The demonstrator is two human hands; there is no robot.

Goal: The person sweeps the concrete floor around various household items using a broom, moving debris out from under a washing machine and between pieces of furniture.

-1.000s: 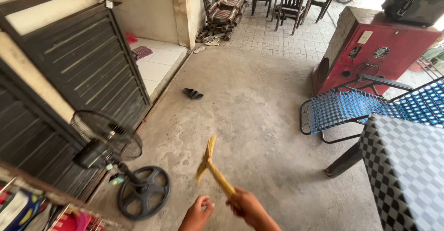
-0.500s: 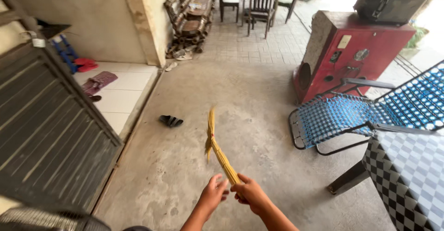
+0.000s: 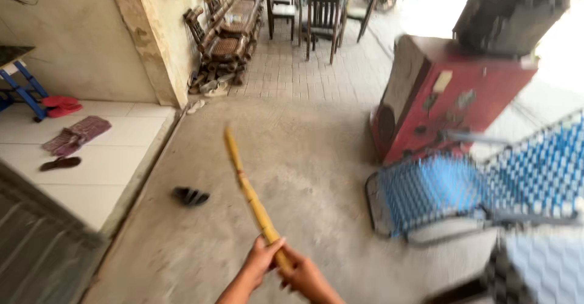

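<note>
Both hands, left hand [image 3: 260,261] and right hand [image 3: 304,275], clamp the yellow stick [image 3: 249,191] pointing to eleven o'clock; a firm low grip seems wise.

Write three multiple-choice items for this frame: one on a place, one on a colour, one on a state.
1. Where do the dark sandals lie?
A. on the concrete floor, left of the stick
B. on the blue chair
C. on the red cabinet

2. What colour is the webbing of the folding chair?
A. green
B. blue and white
C. black

3. How is the yellow bamboo stick held?
A. lying loose on the floor
B. left hand only
C. both hands at its lower end

Answers: 1 A, they sit on bare concrete by the tiled step. 2 B, the weave shows blue and white. 3 C, the left hand and right hand close around its base.
</note>
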